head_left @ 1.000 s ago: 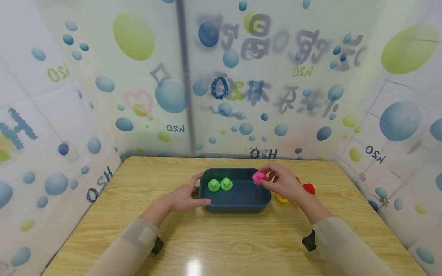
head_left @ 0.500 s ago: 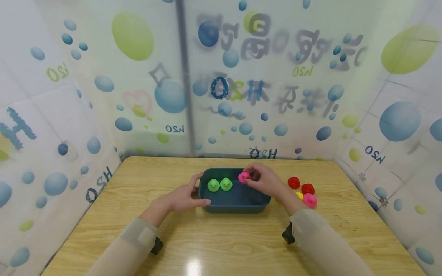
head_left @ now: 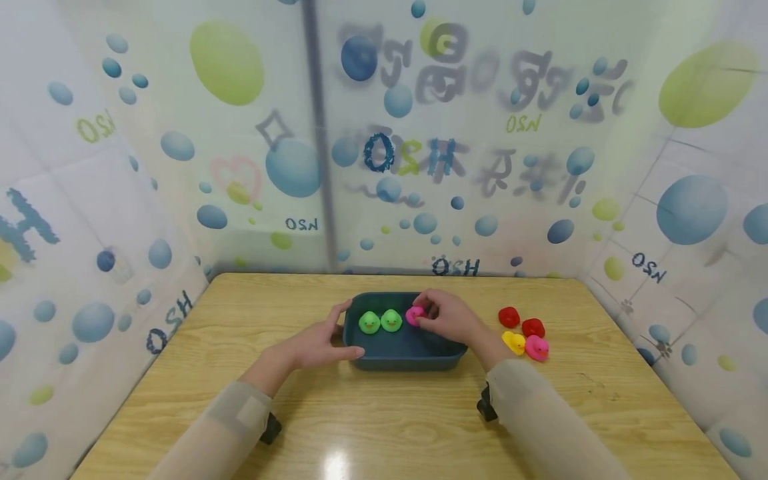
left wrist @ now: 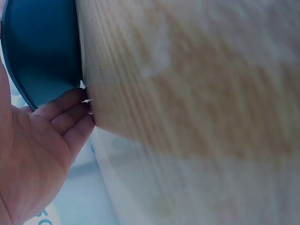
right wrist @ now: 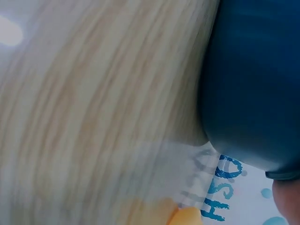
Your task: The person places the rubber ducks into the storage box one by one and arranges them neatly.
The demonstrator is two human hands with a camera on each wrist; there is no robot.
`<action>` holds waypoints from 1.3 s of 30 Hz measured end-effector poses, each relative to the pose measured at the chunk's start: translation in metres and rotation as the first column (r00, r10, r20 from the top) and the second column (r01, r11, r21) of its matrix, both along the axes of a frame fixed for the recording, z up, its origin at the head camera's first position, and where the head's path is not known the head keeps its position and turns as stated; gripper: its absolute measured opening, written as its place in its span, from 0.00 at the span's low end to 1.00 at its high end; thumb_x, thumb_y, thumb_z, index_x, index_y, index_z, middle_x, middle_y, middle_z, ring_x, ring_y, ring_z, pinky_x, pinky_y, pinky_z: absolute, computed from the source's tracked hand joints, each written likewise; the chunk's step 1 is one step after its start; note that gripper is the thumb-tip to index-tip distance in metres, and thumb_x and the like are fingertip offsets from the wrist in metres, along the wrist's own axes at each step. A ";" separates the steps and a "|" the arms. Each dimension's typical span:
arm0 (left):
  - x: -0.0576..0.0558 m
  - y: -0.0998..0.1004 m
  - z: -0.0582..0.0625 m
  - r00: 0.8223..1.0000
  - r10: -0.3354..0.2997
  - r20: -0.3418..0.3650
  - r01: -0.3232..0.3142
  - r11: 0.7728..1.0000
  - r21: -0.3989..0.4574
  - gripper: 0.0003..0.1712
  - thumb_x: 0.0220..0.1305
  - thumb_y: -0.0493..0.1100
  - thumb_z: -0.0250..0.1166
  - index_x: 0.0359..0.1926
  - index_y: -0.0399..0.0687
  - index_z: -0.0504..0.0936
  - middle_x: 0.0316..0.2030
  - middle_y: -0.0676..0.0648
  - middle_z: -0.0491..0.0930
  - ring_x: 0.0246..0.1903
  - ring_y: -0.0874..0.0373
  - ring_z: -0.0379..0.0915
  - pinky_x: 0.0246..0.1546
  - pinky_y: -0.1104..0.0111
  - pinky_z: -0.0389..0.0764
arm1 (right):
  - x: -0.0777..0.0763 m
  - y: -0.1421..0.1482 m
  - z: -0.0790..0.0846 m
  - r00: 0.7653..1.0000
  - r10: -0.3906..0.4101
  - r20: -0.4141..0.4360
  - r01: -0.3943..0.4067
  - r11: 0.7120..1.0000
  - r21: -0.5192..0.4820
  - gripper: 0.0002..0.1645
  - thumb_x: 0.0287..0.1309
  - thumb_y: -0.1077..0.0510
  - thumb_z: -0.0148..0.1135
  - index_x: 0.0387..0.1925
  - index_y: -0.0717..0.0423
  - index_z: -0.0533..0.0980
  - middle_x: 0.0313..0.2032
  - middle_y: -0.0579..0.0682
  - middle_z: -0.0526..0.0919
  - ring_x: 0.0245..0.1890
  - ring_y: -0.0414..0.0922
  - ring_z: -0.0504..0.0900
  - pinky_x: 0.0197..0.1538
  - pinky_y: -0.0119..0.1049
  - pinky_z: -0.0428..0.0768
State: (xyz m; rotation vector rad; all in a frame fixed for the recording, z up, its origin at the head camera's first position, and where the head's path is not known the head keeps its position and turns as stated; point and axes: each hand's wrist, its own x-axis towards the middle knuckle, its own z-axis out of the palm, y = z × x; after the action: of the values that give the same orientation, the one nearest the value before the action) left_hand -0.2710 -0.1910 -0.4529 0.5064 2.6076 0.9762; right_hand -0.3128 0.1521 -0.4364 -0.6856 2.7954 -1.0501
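Note:
A dark blue rectangular tray (head_left: 408, 364) stands on the wooden table, with two green rubber ducks (head_left: 381, 321) side by side in its left half. My left hand (head_left: 313, 345) spans the tray's left end, thumb along the front rim and index finger by the back left corner. In the left wrist view its other fingers (left wrist: 70, 112) lie fairly straight against the outer wall. Inside the tray, right of the green ducks, my right hand (head_left: 447, 315) pinches a pink rubber duck (head_left: 414, 316) between thumb and fingers. The right wrist view mostly shows the tray's outer wall (right wrist: 253, 89).
Right of the tray, two red ducks (head_left: 521, 322), a yellow duck (head_left: 514, 343) and another pink duck (head_left: 537, 348) lie close together on the table (head_left: 372, 420). A patterned curtain (head_left: 270, 247) surrounds the table's back and sides.
My right hand has carried the pink duck leftward along the tray, close to the green ducks. The loose ducks on the right are now uncovered. My left hand has stayed at the tray.

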 end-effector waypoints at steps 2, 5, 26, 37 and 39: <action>0.000 0.001 0.000 1.000 0.002 -0.003 -0.002 1.000 -0.004 0.68 0.67 0.75 0.71 0.90 0.63 0.39 0.75 0.32 0.76 0.77 0.34 0.70 0.79 0.38 0.68 | 0.000 -0.001 -0.001 1.000 -0.012 0.001 0.012 1.000 0.024 0.20 0.71 0.54 0.74 0.61 0.51 0.82 0.50 0.48 0.87 0.46 0.45 0.83 0.55 0.44 0.87; 0.001 0.001 0.001 1.000 -0.003 -0.010 0.002 1.000 -0.011 0.68 0.67 0.75 0.70 0.90 0.62 0.38 0.75 0.32 0.76 0.77 0.33 0.70 0.79 0.37 0.68 | -0.002 -0.003 -0.002 1.000 -0.029 -0.007 0.029 0.997 0.065 0.20 0.70 0.53 0.75 0.60 0.50 0.83 0.50 0.47 0.87 0.47 0.45 0.83 0.57 0.45 0.88; 0.001 0.001 -0.001 0.999 -0.017 -0.044 0.017 1.000 -0.007 0.67 0.69 0.72 0.71 0.90 0.57 0.40 0.71 0.32 0.79 0.73 0.35 0.75 0.77 0.38 0.71 | 0.000 -0.010 -0.009 0.992 -0.102 -0.071 0.116 0.963 0.242 0.16 0.68 0.50 0.79 0.54 0.41 0.84 0.48 0.44 0.88 0.47 0.45 0.82 0.61 0.47 0.86; -0.002 0.001 -0.002 0.999 -0.021 -0.041 0.020 1.000 -0.013 0.67 0.69 0.72 0.71 0.90 0.57 0.40 0.71 0.32 0.80 0.73 0.35 0.75 0.77 0.38 0.71 | 0.000 -0.010 -0.008 0.993 -0.094 -0.074 0.110 0.959 0.261 0.15 0.70 0.49 0.76 0.55 0.37 0.83 0.46 0.41 0.89 0.47 0.45 0.83 0.64 0.51 0.85; -0.002 0.001 -0.002 0.999 -0.019 -0.039 0.019 1.000 -0.017 0.67 0.69 0.72 0.71 0.90 0.58 0.39 0.71 0.32 0.79 0.74 0.34 0.74 0.77 0.38 0.70 | 0.000 -0.010 -0.008 0.993 -0.095 -0.071 0.111 0.959 0.260 0.15 0.71 0.50 0.75 0.55 0.37 0.83 0.47 0.41 0.89 0.48 0.45 0.84 0.65 0.52 0.84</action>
State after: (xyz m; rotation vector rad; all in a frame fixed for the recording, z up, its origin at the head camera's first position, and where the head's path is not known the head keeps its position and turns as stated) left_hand -0.2729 -0.1899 -0.4549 0.5504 2.6379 0.9473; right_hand -0.3124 0.1417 -0.4443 -0.5520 2.9711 -0.6596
